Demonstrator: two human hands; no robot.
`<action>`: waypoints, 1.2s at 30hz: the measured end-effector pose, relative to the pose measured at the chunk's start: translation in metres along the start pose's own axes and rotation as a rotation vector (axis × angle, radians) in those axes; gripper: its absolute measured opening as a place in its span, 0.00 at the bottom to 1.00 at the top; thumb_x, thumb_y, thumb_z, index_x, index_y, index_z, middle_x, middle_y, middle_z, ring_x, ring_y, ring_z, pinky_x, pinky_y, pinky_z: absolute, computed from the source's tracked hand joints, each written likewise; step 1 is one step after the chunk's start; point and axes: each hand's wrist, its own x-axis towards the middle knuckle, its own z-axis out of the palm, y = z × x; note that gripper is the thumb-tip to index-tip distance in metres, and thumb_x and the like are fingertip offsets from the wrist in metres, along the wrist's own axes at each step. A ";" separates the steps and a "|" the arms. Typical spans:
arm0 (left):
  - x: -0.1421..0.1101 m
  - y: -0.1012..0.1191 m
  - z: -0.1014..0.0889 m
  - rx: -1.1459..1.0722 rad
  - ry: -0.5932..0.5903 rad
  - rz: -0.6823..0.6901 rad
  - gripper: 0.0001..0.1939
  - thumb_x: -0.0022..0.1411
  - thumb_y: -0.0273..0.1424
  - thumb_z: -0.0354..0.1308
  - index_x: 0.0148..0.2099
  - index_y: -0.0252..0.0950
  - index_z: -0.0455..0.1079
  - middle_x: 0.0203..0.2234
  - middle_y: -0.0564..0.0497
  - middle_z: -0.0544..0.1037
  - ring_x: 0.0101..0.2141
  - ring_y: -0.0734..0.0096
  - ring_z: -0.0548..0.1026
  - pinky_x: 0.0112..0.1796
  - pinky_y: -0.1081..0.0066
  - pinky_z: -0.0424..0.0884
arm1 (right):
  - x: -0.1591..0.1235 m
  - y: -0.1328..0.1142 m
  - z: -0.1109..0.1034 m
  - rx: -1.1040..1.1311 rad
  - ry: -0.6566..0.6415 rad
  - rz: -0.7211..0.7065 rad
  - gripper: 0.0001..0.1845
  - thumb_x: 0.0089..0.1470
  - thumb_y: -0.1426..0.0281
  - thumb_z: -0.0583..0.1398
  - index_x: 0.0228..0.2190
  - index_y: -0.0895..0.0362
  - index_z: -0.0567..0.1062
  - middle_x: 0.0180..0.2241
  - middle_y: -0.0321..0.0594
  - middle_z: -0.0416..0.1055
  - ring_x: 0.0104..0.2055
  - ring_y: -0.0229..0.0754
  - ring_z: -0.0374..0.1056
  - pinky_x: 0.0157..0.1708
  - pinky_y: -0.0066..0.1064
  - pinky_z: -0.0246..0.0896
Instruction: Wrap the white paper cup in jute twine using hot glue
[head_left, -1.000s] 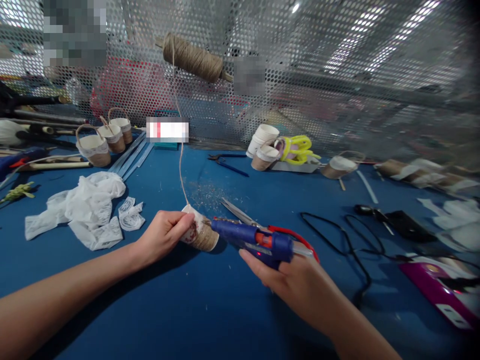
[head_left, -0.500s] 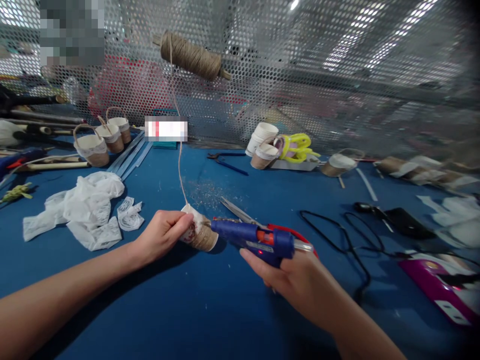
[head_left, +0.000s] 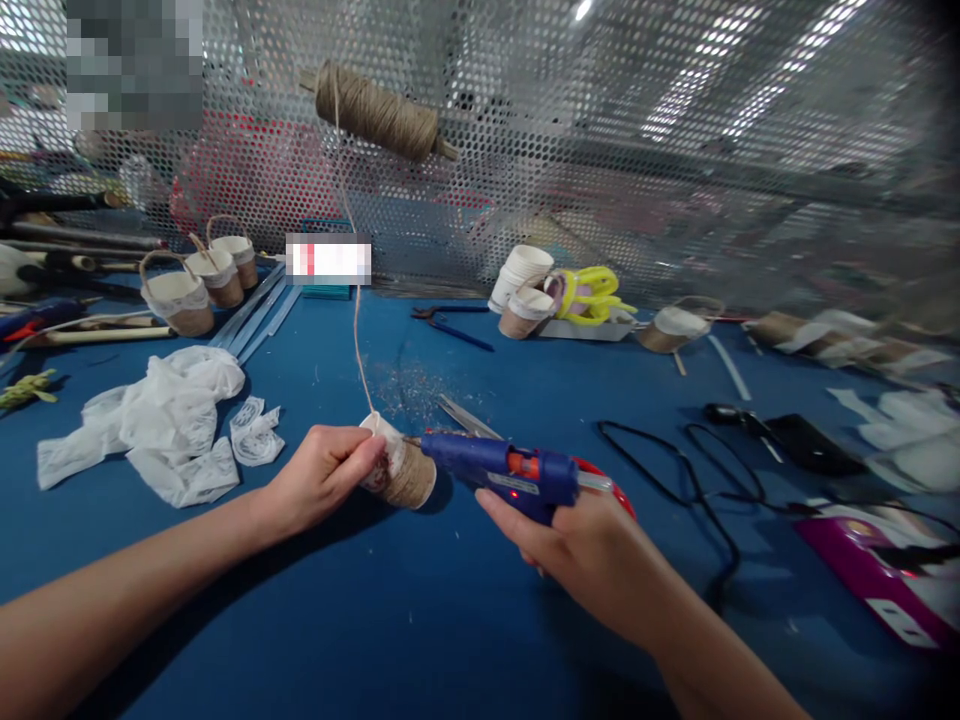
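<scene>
A paper cup, partly wrapped in brown twine, lies tilted in my left hand, whose thumb and fingers pinch its rim end. From the cup a strand of twine runs up to the twine spool. My right hand is wrapped round the handle of a blue hot glue gun, a small red light glowing on its side. The gun's nozzle is at the cup's side; whether it touches is hard to see. Behind the gun lie scissors with red handles, partly hidden.
White lace lies at left, below several finished cups with handles. Blue pliers, stacked white cups and yellow-handled scissors stand at the back. A black cable and a purple power strip are at right.
The glue gun has shifted slightly left, its nozzle a little farther up the cup's side. The cup has turned slightly in my left hand. The whole view has drifted a little.
</scene>
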 end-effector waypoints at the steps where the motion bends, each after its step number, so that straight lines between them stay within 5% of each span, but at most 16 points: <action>1: 0.000 0.000 0.000 0.000 0.000 -0.002 0.18 0.61 0.32 0.40 0.20 0.33 0.56 0.15 0.57 0.56 0.18 0.80 0.54 0.20 0.78 0.53 | 0.000 -0.001 0.000 0.013 0.000 0.010 0.13 0.50 0.64 0.52 0.19 0.54 0.69 0.12 0.33 0.62 0.17 0.36 0.61 0.15 0.25 0.56; 8: -0.001 0.000 0.000 0.002 -0.001 -0.052 0.19 0.61 0.33 0.40 0.21 0.32 0.59 0.15 0.57 0.56 0.19 0.80 0.54 0.20 0.78 0.53 | -0.010 -0.003 -0.001 0.115 -0.091 0.153 0.12 0.48 0.61 0.55 0.20 0.55 0.65 0.11 0.29 0.60 0.14 0.34 0.59 0.17 0.25 0.58; 18: -0.002 -0.001 -0.001 0.020 -0.007 0.009 0.19 0.61 0.32 0.41 0.19 0.32 0.59 0.14 0.57 0.58 0.18 0.80 0.56 0.20 0.78 0.55 | -0.002 -0.002 -0.002 0.041 -0.042 0.041 0.17 0.50 0.63 0.51 0.15 0.55 0.65 0.08 0.30 0.58 0.13 0.34 0.58 0.14 0.25 0.55; 25: -0.001 0.002 -0.001 0.041 -0.001 -0.027 0.20 0.61 0.32 0.40 0.19 0.32 0.59 0.15 0.57 0.56 0.18 0.80 0.54 0.19 0.78 0.54 | -0.013 0.000 0.001 0.061 -0.081 0.182 0.14 0.49 0.59 0.54 0.21 0.56 0.68 0.14 0.33 0.65 0.15 0.35 0.62 0.14 0.24 0.58; 36: -0.001 0.001 -0.001 -0.015 0.005 -0.072 0.19 0.61 0.33 0.41 0.19 0.32 0.58 0.15 0.57 0.55 0.18 0.80 0.52 0.19 0.78 0.52 | -0.012 -0.006 -0.002 0.038 -0.090 0.169 0.11 0.48 0.62 0.55 0.24 0.55 0.71 0.19 0.35 0.70 0.19 0.37 0.65 0.17 0.26 0.60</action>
